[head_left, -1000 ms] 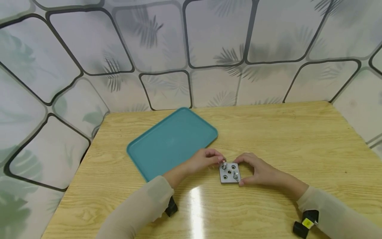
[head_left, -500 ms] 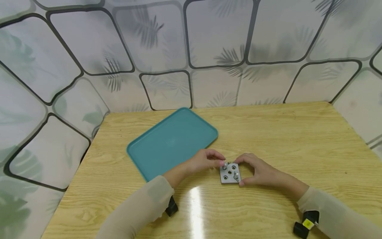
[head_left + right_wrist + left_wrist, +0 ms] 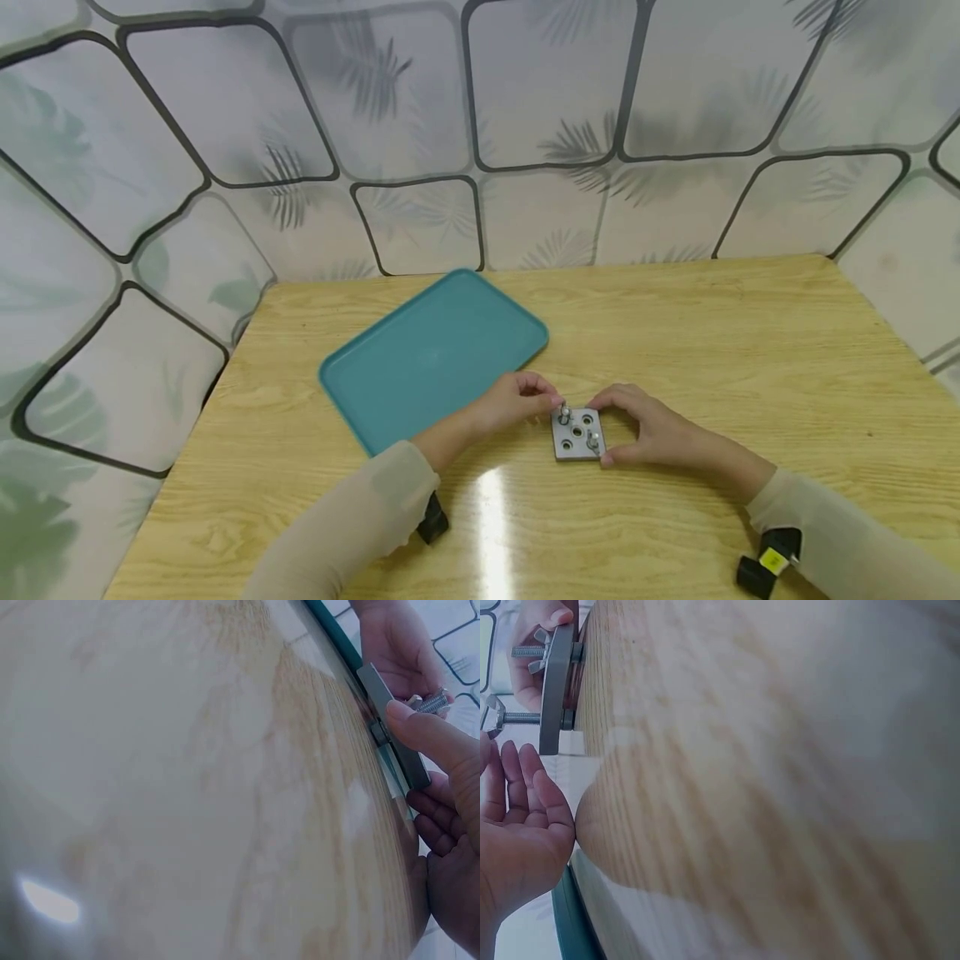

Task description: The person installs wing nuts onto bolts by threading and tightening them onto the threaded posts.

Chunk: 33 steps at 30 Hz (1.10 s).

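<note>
Plate (image 3: 553, 694), one; bolts (image 3: 523, 718), two; wing nuts (image 3: 493, 714), two.

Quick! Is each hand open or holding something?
Left hand: fingertips at a wing nut; can't tell whether they pinch it.
Right hand: holding the gray plate.

The yellow wood-grained counter (image 3: 712, 358) is glossy; the teal rectangular tray (image 3: 438, 350) is probably smooth plastic. The square grey plate (image 3: 579, 452) and silver threaded bolt (image 3: 521, 718) are metal; the beige sleeve (image 3: 352, 512) is matt cloth.
</note>
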{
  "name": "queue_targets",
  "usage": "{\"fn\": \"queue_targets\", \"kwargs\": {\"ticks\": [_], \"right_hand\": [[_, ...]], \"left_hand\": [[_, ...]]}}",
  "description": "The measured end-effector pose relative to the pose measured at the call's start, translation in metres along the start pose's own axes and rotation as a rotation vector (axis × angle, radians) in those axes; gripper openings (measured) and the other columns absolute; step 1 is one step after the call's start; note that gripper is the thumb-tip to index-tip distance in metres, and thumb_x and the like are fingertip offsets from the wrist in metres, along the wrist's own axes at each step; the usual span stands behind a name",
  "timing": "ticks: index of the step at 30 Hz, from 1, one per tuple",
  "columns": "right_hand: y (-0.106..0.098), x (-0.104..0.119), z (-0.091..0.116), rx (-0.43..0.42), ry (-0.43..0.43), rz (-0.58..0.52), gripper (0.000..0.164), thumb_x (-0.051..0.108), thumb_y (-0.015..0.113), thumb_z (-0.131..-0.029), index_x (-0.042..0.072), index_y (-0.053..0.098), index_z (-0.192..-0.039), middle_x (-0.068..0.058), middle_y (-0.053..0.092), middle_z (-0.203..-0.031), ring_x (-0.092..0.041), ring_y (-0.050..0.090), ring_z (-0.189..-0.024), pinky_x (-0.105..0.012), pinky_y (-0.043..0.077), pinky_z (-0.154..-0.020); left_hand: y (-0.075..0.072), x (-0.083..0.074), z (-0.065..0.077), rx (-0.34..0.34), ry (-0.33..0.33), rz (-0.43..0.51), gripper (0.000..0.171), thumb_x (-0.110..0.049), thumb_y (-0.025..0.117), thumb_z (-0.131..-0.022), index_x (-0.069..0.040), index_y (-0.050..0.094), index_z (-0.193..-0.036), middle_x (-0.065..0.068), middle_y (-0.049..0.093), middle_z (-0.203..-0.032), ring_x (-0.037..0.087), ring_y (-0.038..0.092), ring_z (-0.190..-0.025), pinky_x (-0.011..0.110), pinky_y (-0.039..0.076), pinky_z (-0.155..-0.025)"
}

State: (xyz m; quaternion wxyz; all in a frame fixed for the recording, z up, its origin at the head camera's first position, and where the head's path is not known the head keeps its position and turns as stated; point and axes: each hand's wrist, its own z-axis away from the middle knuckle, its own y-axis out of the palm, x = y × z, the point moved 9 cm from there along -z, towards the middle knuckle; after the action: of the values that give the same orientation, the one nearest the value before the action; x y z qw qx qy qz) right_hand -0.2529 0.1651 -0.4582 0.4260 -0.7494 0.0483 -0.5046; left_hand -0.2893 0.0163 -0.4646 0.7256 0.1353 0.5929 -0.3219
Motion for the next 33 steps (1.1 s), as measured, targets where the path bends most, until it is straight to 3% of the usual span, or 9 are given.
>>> {"fn": "queue_targets", "kwargs": {"ticks": [10,16,21,28,33], "right_hand": [[0.001,-0.001,0.001,0.005,0.015,-0.012,0.056,0.034,0.084,-0.071,0.021,0.056,-0.118,0.004,0.055,-0.121,-0.012,0.044,-0.114,-0.035,0.036,-0.095],[0.0,0.001,0.0,-0.002,0.0,-0.007,0.056,0.033,0.084,-0.071,0.021,0.056,-0.118,0.005,0.055,-0.12,-0.011,0.044,-0.113,-0.033,0.037,-0.094],[0.0,0.0,0.0,-0.008,0.003,0.0,0.057,0.033,0.084,-0.07,0.022,0.056,-0.118,0.005,0.055,-0.12,-0.011,0.045,-0.113,-0.033,0.037,-0.095],[0.0,-0.001,0.0,-0.003,0.015,-0.004,0.056,0.034,0.084,-0.07,0.022,0.056,-0.118,0.005,0.055,-0.12,-0.011,0.044,-0.113,-0.034,0.037,-0.094],[0.0,0.001,0.0,-0.008,0.004,-0.006,0.056,0.033,0.084,-0.07,0.022,0.056,-0.117,0.005,0.056,-0.119,-0.01,0.045,-0.111,-0.033,0.038,-0.094]], "left_hand": [[0.008,-0.003,0.001,0.088,0.004,-0.06,0.026,-0.022,0.061,-0.093,-0.007,0.066,-0.113,0.002,0.067,-0.101,0.007,0.057,-0.082,0.022,0.044,-0.07],[0.002,-0.001,0.002,0.033,0.028,0.008,0.024,-0.019,0.058,-0.095,0.001,0.061,-0.109,0.005,0.064,-0.093,0.01,0.059,-0.079,0.024,0.048,-0.07],[0.002,-0.001,0.003,0.051,0.044,0.037,0.025,-0.019,0.057,-0.096,0.001,0.062,-0.111,0.007,0.066,-0.098,0.011,0.06,-0.083,0.025,0.049,-0.073],[0.01,-0.004,0.002,0.108,0.046,-0.048,0.026,-0.02,0.064,-0.091,-0.007,0.066,-0.114,0.001,0.066,-0.104,0.006,0.056,-0.083,0.02,0.044,-0.071],[0.012,-0.003,0.002,0.125,0.042,-0.058,0.028,-0.016,0.067,-0.089,-0.005,0.065,-0.115,0.003,0.067,-0.103,0.004,0.055,-0.083,0.019,0.043,-0.072]]}}
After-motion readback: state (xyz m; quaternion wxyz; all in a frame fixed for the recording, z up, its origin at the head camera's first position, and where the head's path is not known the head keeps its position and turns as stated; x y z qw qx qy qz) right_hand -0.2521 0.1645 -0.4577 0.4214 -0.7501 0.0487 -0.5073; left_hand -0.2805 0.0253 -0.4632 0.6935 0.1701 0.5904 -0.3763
